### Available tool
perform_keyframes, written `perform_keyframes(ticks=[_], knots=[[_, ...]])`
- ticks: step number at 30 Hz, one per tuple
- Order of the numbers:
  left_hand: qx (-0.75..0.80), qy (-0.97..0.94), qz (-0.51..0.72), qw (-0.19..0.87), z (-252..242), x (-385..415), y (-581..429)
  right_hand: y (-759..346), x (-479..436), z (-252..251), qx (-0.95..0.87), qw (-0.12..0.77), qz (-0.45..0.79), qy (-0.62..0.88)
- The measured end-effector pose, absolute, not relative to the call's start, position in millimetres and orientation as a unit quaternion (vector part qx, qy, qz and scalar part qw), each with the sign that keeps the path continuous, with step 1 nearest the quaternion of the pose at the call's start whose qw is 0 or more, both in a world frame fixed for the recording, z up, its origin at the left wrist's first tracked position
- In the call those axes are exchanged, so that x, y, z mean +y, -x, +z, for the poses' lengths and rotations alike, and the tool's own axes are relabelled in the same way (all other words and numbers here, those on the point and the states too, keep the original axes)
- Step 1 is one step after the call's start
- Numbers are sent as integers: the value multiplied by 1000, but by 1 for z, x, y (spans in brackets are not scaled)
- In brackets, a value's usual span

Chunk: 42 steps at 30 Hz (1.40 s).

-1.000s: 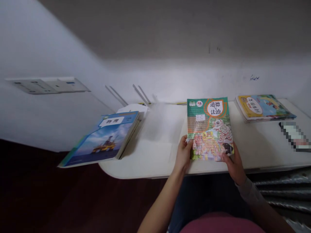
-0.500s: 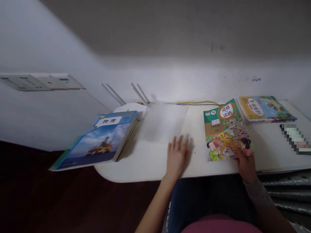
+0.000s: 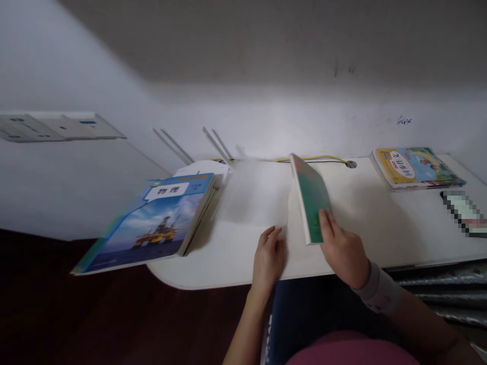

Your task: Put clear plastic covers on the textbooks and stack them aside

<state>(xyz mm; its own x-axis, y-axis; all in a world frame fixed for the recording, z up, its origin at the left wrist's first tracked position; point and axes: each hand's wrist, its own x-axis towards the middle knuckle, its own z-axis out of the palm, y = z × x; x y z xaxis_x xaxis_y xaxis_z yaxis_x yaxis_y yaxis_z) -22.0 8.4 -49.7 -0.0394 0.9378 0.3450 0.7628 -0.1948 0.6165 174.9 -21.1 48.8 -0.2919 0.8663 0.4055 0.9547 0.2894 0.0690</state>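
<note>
A green textbook stands tilted up on its long edge on the white table, seen nearly edge-on, so its cover art is hidden. My right hand grips its lower part, with the fingers across the green face. My left hand rests near the table's front edge, just left of the book's lower corner, fingers slightly curled and holding nothing. A physics textbook with an oil rig cover lies to the left, overhanging the table's edge.
A stack of books sits at the back right, beside a pixelated flat object. A pale sheet lies mid-table. Behind it stand a white router with antennas and a yellow cable running to a grommet hole.
The green textbook has gone from lying flat, held first in both hands, to standing tilted on its edge in my right hand. My left hand has let go and drawn back.
</note>
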Motion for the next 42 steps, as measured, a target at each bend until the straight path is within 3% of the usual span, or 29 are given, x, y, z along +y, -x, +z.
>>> perform_keyframes(ticks=[9, 16, 20, 28, 31, 38, 42], knots=[[563, -720, 368, 168, -34, 2, 26, -124, -26, 28, -837, 36, -161, 522], [674, -547, 394, 302, -36, 8, 38, -116, -13, 6, -842, 11, -91, 531], [668, -507, 436, 328, -39, 12, 42, -121, -10, 7, -861, 22, -31, 507], [683, -534, 453, 208, -44, 9, 45, -143, 0, 20, -895, 5, 34, 445], [678, -584, 403, 192, -42, 14, 44, -150, 3, 25, -892, 26, 50, 448], [691, -674, 259, 33, -38, 29, 62, -156, 0, 17, -873, 60, 31, 483], [705, -621, 342, -7, -27, 22, 64, -155, -4, 13, -871, 83, 15, 484]])
